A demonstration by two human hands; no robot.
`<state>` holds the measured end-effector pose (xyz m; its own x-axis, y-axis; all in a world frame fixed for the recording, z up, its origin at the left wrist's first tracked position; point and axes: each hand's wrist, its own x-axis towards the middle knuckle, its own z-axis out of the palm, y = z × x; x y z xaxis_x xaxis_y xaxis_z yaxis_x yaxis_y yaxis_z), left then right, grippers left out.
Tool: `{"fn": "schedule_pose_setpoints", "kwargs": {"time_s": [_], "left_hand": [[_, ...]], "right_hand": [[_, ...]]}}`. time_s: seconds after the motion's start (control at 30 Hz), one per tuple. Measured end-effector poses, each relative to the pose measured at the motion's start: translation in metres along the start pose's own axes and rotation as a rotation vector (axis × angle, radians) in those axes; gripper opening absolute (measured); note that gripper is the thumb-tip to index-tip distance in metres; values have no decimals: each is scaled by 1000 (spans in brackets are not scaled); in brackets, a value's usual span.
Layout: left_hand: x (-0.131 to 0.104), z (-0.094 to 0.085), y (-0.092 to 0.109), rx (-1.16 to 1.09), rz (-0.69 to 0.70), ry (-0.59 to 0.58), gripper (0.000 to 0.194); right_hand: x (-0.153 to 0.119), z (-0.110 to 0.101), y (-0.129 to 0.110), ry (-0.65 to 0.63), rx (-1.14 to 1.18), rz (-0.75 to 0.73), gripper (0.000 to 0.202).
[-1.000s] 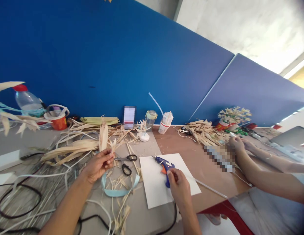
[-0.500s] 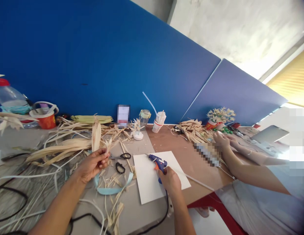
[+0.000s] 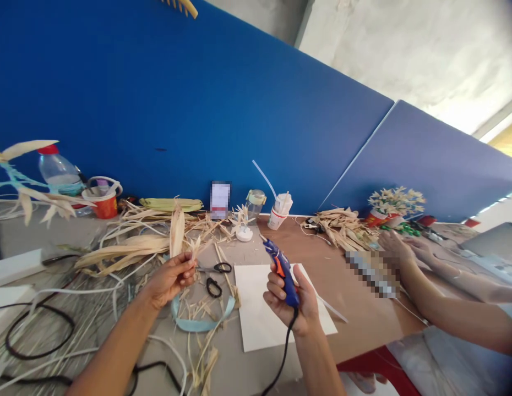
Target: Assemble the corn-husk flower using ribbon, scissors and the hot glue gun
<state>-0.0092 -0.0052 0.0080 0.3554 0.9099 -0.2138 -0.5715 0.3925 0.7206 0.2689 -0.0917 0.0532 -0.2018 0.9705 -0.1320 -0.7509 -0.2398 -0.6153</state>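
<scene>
My left hand (image 3: 171,280) pinches a small pale corn husk flower (image 3: 194,246) between thumb and fingertips, above the littered table. In my right hand (image 3: 302,313) is a blue hot glue gun (image 3: 286,275), raised with its nozzle pointing up and away; my fingers wrap its handle near the orange trigger. Beneath it lies a white sheet (image 3: 251,313). Scissors with black handles (image 3: 214,287) rest just right of my left hand, their blades partly hidden. A light blue ribbon (image 3: 198,325) curves below them.
Dried corn husks (image 3: 124,250) and loose cables cover the left side. Along the blue partition (image 3: 198,110) stand a phone (image 3: 220,199), a jar (image 3: 256,204) and a paper cup (image 3: 276,219). A co-worker's arms (image 3: 437,297) reach in from the right, near more husks (image 3: 342,224).
My right hand has lifted the glue gun off the white sheet and turned it more upright. The left hand keeps the husk flower. The view has shifted slightly left.
</scene>
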Motion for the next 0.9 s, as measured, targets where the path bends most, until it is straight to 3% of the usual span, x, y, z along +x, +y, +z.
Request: {"fn": "schedule_pose_setpoints", "kwargs": {"time_s": [0.27, 0.5, 0.9], "left_hand": [[-3, 3, 3, 17, 40, 27, 21], [-4, 3, 6, 25, 51, 76, 20], [1, 1, 3, 73, 34, 106, 19]], "right_hand": [[40, 30, 9, -214, -168, 14, 36], [60, 25, 32, -106, -541, -96, 25], [61, 16, 50, -100, -898, -19, 18]]}}
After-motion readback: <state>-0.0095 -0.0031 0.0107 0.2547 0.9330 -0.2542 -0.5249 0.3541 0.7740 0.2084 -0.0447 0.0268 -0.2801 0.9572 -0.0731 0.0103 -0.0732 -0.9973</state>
